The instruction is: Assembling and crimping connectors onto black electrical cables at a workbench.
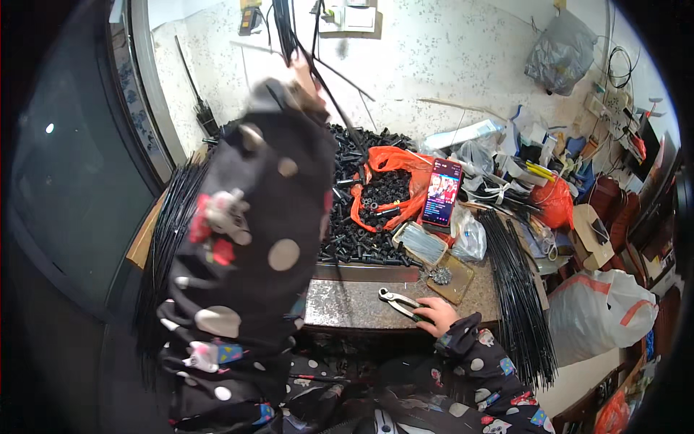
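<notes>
My left hand is raised high in front of the wall, blurred and partly hidden by its sleeve. It is closed around a bundle of long black cables; some loose strands hang down to the right. My right hand rests at the front edge of the table with its fingers round the dark handles of a pair of pincers. The pincers' metal jaws point left and lie on the tabletop. Beyond them spreads a heap of small black plastic parts, partly covered by my left sleeve.
An open red plastic bag holds more black parts. A lit phone leans behind a tray of thin pale strips. Bundles of black cables lie at the left and right table edges. A white bag stands at right.
</notes>
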